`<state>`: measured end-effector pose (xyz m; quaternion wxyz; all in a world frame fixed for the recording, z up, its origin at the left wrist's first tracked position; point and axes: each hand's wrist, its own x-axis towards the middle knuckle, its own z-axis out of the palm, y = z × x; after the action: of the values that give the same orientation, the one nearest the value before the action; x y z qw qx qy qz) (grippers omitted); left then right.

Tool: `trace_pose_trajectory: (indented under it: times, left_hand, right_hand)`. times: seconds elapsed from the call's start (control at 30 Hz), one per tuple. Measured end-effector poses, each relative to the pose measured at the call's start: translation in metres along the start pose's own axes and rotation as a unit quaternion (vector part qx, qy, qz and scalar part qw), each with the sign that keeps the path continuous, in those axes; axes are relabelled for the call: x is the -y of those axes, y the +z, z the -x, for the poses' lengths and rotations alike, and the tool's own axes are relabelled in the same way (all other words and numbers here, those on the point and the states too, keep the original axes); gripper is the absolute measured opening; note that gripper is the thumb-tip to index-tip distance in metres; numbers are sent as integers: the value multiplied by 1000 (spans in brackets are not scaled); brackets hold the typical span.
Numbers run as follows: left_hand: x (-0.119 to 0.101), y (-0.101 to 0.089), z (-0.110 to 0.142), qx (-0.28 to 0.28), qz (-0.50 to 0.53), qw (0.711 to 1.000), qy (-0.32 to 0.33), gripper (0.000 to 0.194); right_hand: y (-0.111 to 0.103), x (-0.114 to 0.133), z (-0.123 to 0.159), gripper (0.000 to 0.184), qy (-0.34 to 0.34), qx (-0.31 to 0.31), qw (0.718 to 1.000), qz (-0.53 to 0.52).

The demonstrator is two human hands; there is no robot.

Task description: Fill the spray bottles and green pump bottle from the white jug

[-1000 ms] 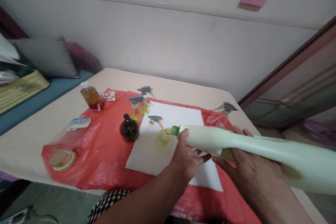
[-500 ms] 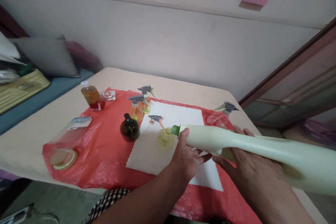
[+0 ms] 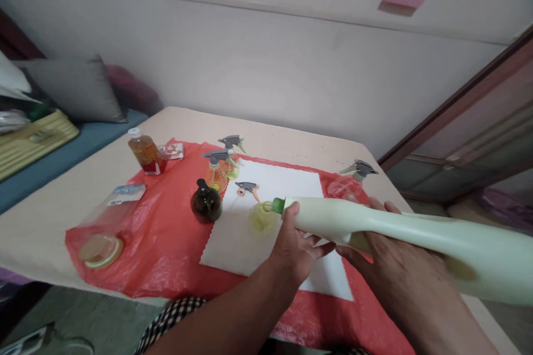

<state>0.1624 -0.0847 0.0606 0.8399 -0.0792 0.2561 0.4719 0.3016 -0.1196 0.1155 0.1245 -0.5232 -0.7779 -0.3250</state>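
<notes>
I hold a large pale green jug (image 3: 400,238) tipped on its side, its green spout (image 3: 278,206) right over the open mouth of a small yellow-green bottle (image 3: 261,218). That bottle stands on a white cloth (image 3: 275,188). My left hand (image 3: 296,247) is closed round the jug's neck from below. My right hand (image 3: 400,266) grips the jug's handle part further back. A loose grey spray head (image 3: 248,188) lies on the cloth just beyond the small bottle.
A red plastic sheet (image 3: 162,244) covers the beige table (image 3: 41,227). On it stand a dark round bottle (image 3: 205,203), two orange-yellow spray bottles (image 3: 220,169), a clear spray bottle (image 3: 347,180), an amber bottle (image 3: 144,153) and a plastic bag with a lid (image 3: 102,233). A wall is behind.
</notes>
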Motion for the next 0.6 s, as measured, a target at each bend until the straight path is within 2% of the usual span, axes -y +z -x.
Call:
trace_pose_trajectory:
  times: [0.3, 0.6]
  left_hand:
    - [0, -3, -3, 8, -2, 1000, 1, 52]
    - [-1, 0, -1, -1, 0, 1000, -1, 52]
  right_hand:
    - [4, -3, 2, 62, -18, -19, 1000, 13]
    - [2, -1, 1, 68, -12, -11, 1000, 13]
